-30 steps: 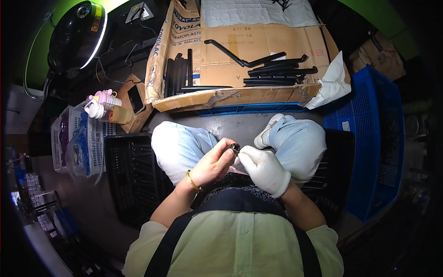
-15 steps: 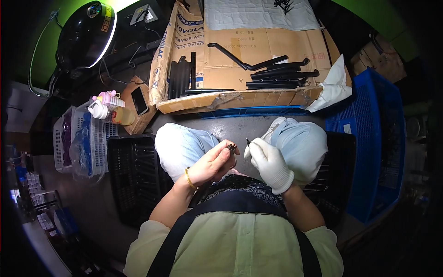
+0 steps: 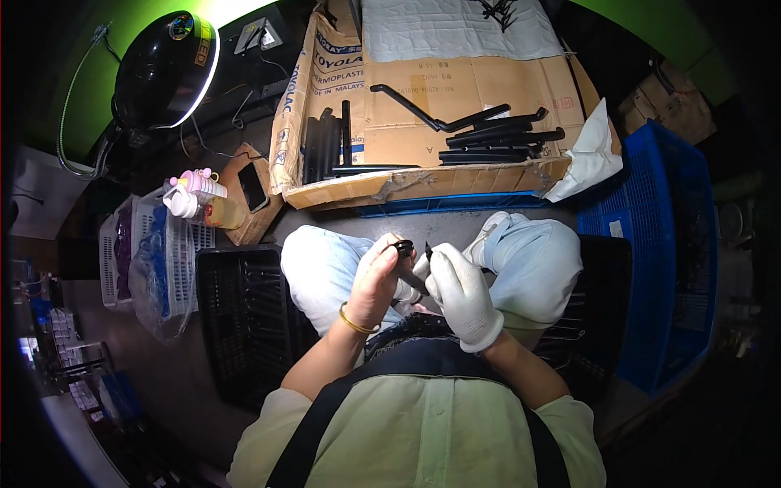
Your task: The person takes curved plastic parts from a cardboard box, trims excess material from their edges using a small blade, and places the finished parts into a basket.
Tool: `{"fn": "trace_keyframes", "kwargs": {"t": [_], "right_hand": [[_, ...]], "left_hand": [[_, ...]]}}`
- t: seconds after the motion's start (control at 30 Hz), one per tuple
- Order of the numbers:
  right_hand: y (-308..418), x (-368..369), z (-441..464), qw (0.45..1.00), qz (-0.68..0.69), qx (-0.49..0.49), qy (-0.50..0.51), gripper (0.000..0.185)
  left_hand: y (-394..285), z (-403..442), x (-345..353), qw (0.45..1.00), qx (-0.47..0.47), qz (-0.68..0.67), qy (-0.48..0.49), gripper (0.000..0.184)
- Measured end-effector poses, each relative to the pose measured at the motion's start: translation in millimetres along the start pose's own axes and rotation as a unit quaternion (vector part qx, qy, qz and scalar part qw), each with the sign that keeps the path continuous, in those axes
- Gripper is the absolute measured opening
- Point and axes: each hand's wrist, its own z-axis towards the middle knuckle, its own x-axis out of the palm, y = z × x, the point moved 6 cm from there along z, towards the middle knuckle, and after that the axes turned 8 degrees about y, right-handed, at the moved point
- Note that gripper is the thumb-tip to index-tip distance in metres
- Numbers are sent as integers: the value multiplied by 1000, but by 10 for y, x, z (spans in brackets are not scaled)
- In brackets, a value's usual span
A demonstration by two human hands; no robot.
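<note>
My left hand [image 3: 376, 283], bare with a gold bangle at the wrist, is closed around a black plastic tube-like piece [image 3: 400, 247]. Its rounded end shows above the fingers, and the rest is mostly hidden by the palm. Close beside it, my right hand [image 3: 464, 294] wears a white knitted glove and pinches a small dark pointed tool [image 3: 429, 250]. Only the tool's tip sticks out of the glove, so its exact kind cannot be seen. Both hands are above my lap, between my knees.
Ahead, a cardboard-lined bench [image 3: 423, 89] bears several black tubes [image 3: 496, 138], with a white cloth [image 3: 455, 31] behind them. Black crates [image 3: 236, 325] flank my legs. A blue crate [image 3: 643, 260] stands at right. A lit lamp [image 3: 163, 69], bottles [image 3: 195, 199] and a phone [image 3: 254, 189] are at left.
My left hand has turned more upright, showing the black piece's rounded end. My right hand has come slightly left, bringing the pointed tool nearer to the piece. The whole view has shifted slightly.
</note>
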Motion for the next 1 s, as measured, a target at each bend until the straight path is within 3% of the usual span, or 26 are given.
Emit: {"fn": "trace_keyframes", "kwargs": {"t": [0.17, 0.27, 0.37, 0.57, 0.67, 0.87, 0.97, 1.0], "right_hand": [[54, 99, -37, 998, -18, -11, 59, 24], [59, 137, -33, 996, -28, -38, 72, 10], [115, 148, -49, 954, -236, -173, 65, 13], [160, 119, -62, 970, -187, -130, 89, 11], [164, 131, -76, 944, -246, -200, 86, 14], [-9, 126, -30, 986, -24, 33, 163, 17], [-223, 164, -71, 979, 108, 117, 131, 22], [-455, -9, 52, 992, 9, -30, 122, 23]], "left_hand": [[77, -45, -9, 998, 53, 27, -7, 30], [121, -60, -69, 994, 76, 72, -7, 32], [138, -78, -119, 987, 86, 137, 1, 32], [117, -73, -115, 980, 102, 170, -3, 33], [122, -75, -129, 977, 96, 192, -1, 32], [33, -57, -98, 961, 136, 238, 9, 31], [-12, -103, -116, 943, 150, 297, -7, 35], [-83, -135, -68, 934, 228, 274, 18, 38]]}}
